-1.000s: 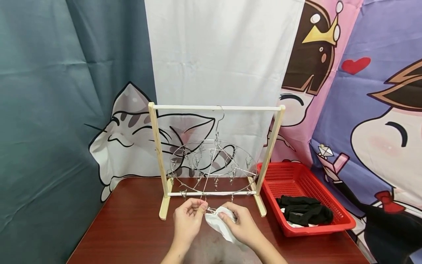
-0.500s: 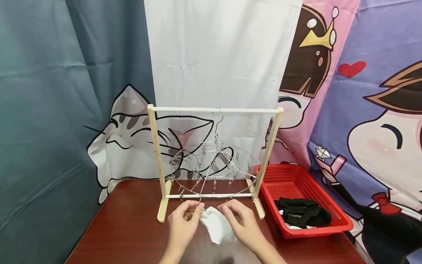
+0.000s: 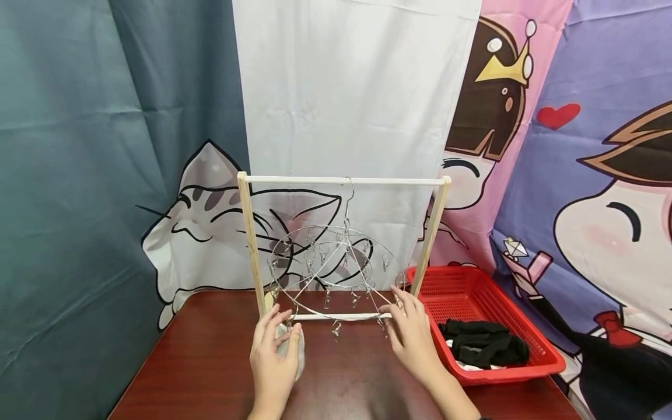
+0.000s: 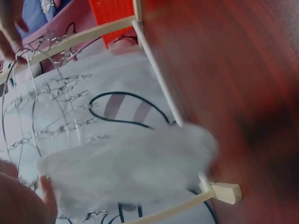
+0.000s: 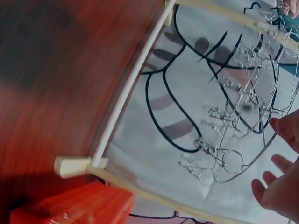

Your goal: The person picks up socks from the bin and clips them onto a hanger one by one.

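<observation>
Both hands have drawn apart since the earlier frame, and the white cloth, which lay between them, has shifted leftward along with the front of the wire hanger. Now it sits just beyond the left hand, partly hidden by it, showing to the right of the thumb. Its long axis points downward, from the ring's left front toward the counter; the left wrist view shows it, blurred, stretching away from the fingertips. Its upper end lies beside the left grip, but what fastens it there is covered, so I cannot tell whether a clip bites on it.

As for the left grip, its fingers look extended and loose, with thumb and forefinger apart. The right hand is spread too, fingertips at the ring's right front rim, well apart from the cloth. A bare clip hangs between the two hands. Clearly the left is the nearer hand to the cloth, while the right is nearer the red basket, where black clothes lie.
</observation>
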Tool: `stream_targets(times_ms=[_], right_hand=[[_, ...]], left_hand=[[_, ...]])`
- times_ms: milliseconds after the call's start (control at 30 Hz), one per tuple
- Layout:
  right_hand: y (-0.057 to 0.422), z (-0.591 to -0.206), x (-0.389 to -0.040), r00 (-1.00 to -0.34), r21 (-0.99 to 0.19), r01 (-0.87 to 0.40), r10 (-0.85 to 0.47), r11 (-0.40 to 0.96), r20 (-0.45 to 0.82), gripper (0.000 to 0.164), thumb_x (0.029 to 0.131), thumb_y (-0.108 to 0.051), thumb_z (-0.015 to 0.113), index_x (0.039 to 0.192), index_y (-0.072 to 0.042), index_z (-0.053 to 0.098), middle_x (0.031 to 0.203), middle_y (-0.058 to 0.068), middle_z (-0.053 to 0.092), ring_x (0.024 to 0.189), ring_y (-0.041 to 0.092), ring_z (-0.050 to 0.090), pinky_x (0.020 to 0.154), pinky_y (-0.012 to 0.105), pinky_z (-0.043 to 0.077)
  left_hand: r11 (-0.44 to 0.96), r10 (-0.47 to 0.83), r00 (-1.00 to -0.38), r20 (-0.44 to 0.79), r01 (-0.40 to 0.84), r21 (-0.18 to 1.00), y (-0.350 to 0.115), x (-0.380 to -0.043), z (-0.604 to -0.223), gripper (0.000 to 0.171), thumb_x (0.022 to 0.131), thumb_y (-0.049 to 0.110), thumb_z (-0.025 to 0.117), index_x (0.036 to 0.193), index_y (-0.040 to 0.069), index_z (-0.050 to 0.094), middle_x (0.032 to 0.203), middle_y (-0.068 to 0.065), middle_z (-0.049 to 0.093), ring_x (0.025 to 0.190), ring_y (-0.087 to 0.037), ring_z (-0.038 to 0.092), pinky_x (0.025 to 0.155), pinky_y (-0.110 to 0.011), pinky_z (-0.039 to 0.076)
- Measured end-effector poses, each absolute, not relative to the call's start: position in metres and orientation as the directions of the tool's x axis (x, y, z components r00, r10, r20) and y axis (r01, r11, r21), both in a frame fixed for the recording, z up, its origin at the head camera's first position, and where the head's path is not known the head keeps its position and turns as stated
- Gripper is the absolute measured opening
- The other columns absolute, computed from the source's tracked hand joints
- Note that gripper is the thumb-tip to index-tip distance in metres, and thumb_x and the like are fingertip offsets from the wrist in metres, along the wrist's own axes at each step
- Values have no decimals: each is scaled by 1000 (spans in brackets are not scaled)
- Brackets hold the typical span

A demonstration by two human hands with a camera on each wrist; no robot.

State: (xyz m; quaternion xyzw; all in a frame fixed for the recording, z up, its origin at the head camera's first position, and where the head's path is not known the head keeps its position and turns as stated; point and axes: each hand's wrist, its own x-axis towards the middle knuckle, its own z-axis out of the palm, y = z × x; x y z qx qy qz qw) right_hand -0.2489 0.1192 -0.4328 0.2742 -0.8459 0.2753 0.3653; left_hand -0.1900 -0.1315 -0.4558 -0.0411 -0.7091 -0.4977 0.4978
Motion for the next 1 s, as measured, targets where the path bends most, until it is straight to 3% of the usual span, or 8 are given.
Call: stream_targets(times_ms=[100, 167, 300, 433, 600, 833, 1000], right_hand=[[114, -434, -242, -553, -262, -702, -274, 662, 787, 23, 85, 0, 75, 100, -16, 68, 142, 14, 56, 133, 41, 44, 96, 62, 37], [111, -434, -238, -532, -258, -722, -277, 642, 800, 23, 85, 0, 74, 101, -15, 68, 139, 13, 58, 135, 41, 44, 96, 60, 37], [105, -430, -229, -523, -255, -739, -293, 623, 800, 23, 87, -2, 73, 103, -16, 68, 139, 9, 59, 138, 36, 43, 94, 55, 38], [102, -426, -223, -529, -250, -739, -310, 625, 790, 23, 88, -6, 73, 107, -19, 69, 140, 5, 57, 137, 31, 43, 92, 53, 39], [101, -425, -219, -528, -246, -739, -312, 627, 790, 24, 88, -7, 73, 109, -18, 70, 141, 5, 56, 136, 29, 44, 89, 52, 40], [105, -427, -216, -542, -263, -726, -293, 636, 787, 26, 87, -5, 74, 109, -19, 71, 140, 5, 56, 131, 30, 47, 88, 47, 39], [106, -428, -216, -542, -270, -728, -288, 630, 790, 31, 86, -3, 74, 112, -19, 71, 140, 6, 56, 130, 31, 48, 88, 47, 39]], left_hand=[[540, -431, -436, 790, 578, 613, -127, -189, -459, 36, 80, -3, 83, 113, 3, 71, 127, -14, 63, 113, -8, 59, 83, -14, 53], [567, -398, -437, 807, 574, 591, -123, -188, -462, 38, 76, 3, 88, 110, 7, 72, 119, -8, 68, 103, -10, 62, 83, -14, 51], [603, -287, -523, 802, 552, 576, -115, -194, -464, 34, 72, 13, 92, 100, 13, 74, 100, 3, 73, 82, -7, 64, 73, -15, 51], [590, -252, -578, 776, 544, 596, -108, -202, -463, 19, 76, 6, 88, 88, 10, 73, 88, 1, 75, 71, -4, 67, 63, -14, 54], [536, -298, -629, 718, 512, 671, -105, -206, -461, 14, 80, 1, 84, 85, 7, 72, 84, 0, 72, 72, -10, 70, 63, -15, 55], [441, -291, -773, 564, 414, 796, -108, -204, -462, 11, 88, 9, 78, 88, 10, 68, 85, 1, 72, 80, -8, 70, 69, -22, 59], [459, -246, -821, 515, 370, 808, -111, -203, -458, 17, 90, 13, 77, 102, 3, 70, 88, -3, 71, 78, -10, 69, 69, -25, 59]])
